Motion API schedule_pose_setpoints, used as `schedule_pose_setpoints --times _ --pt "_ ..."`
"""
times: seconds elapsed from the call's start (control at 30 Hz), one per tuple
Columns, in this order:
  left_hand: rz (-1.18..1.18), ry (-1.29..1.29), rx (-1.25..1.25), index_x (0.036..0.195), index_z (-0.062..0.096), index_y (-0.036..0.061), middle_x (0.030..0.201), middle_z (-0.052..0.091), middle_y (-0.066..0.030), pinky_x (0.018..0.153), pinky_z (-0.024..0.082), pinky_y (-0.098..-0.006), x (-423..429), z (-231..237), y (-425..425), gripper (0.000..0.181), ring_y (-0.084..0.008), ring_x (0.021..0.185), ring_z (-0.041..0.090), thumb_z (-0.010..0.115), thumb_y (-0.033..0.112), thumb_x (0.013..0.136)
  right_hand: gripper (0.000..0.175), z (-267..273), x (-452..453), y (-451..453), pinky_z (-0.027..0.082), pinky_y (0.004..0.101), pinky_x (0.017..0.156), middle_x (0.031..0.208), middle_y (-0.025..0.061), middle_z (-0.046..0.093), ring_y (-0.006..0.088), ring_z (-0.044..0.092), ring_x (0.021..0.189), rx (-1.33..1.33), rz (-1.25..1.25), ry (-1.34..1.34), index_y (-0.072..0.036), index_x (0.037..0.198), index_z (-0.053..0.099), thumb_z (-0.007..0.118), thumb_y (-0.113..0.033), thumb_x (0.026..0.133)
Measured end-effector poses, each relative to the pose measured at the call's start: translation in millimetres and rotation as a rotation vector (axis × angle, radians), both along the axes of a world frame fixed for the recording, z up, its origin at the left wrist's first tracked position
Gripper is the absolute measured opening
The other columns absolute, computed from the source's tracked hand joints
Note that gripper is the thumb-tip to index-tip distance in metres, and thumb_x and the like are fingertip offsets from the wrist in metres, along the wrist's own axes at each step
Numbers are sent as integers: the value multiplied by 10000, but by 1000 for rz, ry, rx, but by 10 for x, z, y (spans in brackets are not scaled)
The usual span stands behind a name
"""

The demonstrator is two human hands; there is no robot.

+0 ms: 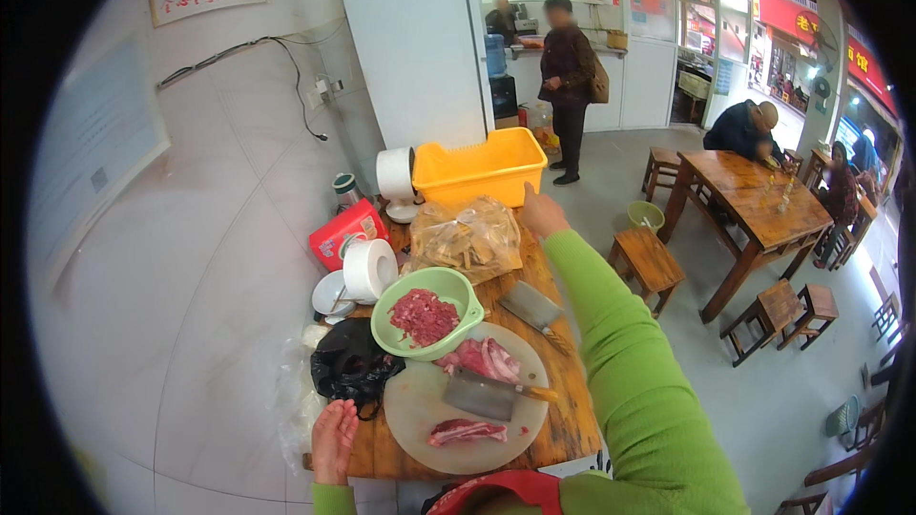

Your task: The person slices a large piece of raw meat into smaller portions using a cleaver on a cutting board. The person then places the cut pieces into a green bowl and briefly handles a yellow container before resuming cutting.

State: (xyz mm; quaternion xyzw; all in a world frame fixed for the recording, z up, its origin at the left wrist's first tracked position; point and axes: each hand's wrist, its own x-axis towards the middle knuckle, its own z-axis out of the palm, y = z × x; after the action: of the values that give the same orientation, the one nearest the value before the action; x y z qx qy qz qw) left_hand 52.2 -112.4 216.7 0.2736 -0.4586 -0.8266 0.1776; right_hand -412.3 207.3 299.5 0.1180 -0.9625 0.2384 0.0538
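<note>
My right hand reaches far out to the near right corner of a yellow plastic bin. One finger lies against the bin's side; whether the hand grips it is hidden. My left hand is loosely curled with nothing in it, beside a black plastic bag. On a round cutting board lie a cleaver, a strip of raw meat and a larger piece of meat. A light green basin of minced meat overlaps the board's far edge.
A second cleaver lies along the right edge of the wooden table. Beyond the basin sit a clear bag of dried pieces, a white paper roll and a red package. One person stands beyond; others sit right.
</note>
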Motion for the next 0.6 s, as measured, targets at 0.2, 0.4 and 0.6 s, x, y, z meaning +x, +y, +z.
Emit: schedule_pose_setpoints --times 0.2,0.4,0.6 --pt "9 35 7 1133 599 44 1080 673 -95 834 551 -289 -256 6 -76 209 -161 927 658 599 147 951 297 -272 -200 -26 531 497 749 934 211 686 384 669 864 3 121 162 -16 1043 652 471 -216 920" --pt "-183 269 43 1145 602 -8 1118 670 -108 853 559 -261 -1199 332 -1111 228 -157 996 659 583 116 955 205 -377 1293 -1038 511 455 648 785 172 672 341 665 737 -263 527 295 -39 810 663 553 -209 838" --pt "-177 314 64 1212 562 -36 1201 640 -110 896 541 -250 -2226 818 -1898 298 -145 1077 631 585 96 946 226 -398 3605 -1361 483 450 571 655 148 585 352 612 628 -966 1061 124 -27 882 554 660 -127 709"
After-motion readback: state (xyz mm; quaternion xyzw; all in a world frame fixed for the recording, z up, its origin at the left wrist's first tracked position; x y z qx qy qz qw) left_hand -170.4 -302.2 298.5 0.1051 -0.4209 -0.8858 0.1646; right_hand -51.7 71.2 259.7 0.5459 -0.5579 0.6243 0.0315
